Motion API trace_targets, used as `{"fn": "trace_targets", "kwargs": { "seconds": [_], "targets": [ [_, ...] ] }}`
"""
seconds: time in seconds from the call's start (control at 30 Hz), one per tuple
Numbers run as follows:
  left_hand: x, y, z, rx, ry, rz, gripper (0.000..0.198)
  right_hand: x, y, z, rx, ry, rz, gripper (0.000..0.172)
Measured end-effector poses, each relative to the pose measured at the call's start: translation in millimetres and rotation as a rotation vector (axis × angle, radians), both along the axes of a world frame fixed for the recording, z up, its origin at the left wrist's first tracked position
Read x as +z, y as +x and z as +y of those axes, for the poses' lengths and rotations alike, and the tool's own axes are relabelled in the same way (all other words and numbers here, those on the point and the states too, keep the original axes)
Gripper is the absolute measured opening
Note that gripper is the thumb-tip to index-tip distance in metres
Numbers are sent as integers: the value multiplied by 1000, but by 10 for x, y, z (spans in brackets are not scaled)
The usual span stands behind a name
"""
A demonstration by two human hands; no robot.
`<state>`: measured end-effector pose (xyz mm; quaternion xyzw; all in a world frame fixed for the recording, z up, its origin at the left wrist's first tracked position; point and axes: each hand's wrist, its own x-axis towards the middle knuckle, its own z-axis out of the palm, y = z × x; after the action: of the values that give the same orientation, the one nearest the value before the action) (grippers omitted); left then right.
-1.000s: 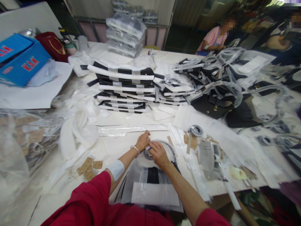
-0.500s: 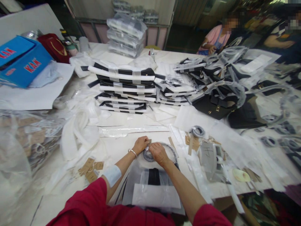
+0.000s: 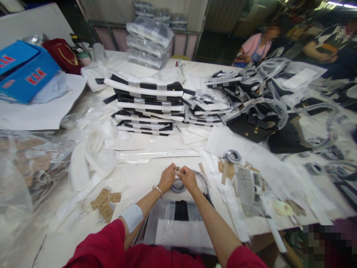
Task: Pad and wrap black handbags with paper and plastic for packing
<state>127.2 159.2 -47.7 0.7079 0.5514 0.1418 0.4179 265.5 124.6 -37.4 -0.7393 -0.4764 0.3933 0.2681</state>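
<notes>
My left hand (image 3: 166, 178) and my right hand (image 3: 188, 179) meet with closed fingers. Both pinch a small brown strip (image 3: 177, 169) that looks like paper, with a whitish bit between the fingertips. Just below them lies a coiled grey strap (image 3: 177, 187), partly hidden by the hands. Closest to my body is a black bag (image 3: 181, 210), largely covered by clear wrap and a white sheet (image 3: 174, 231). Its wrapped handle (image 3: 205, 180) arches out to the right of my right hand.
Wrapped black-and-white bags (image 3: 147, 93) are stacked ahead. More black bags (image 3: 253, 126) lie to the right. A tape dispenser (image 3: 247, 188), another coiled strap (image 3: 233, 156) and brown tags (image 3: 104, 203) flank the hands. A blue box (image 3: 33, 74) stands back left; a person (image 3: 255, 46) is beyond the table.
My right hand has shifted from over the coiled strap up to my left hand's fingertips, both now pinching at the small strip. More of the coil's lower part is uncovered.
</notes>
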Motion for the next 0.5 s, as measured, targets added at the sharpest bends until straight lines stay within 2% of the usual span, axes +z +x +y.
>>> {"fn": "trace_targets", "kwargs": {
  "seconds": [0.1,0.2,0.5],
  "targets": [
    [9,-6,-36,-10,21,-50,16,-39,33,66,-31,-101,62,8],
    [19,-9,-51,-11,30,-90,19,-58,69,133,-14,-134,78,13],
    [110,-12,-107,-111,40,-203,21,31,235,189,136,-191,129,11]
  ]
}}
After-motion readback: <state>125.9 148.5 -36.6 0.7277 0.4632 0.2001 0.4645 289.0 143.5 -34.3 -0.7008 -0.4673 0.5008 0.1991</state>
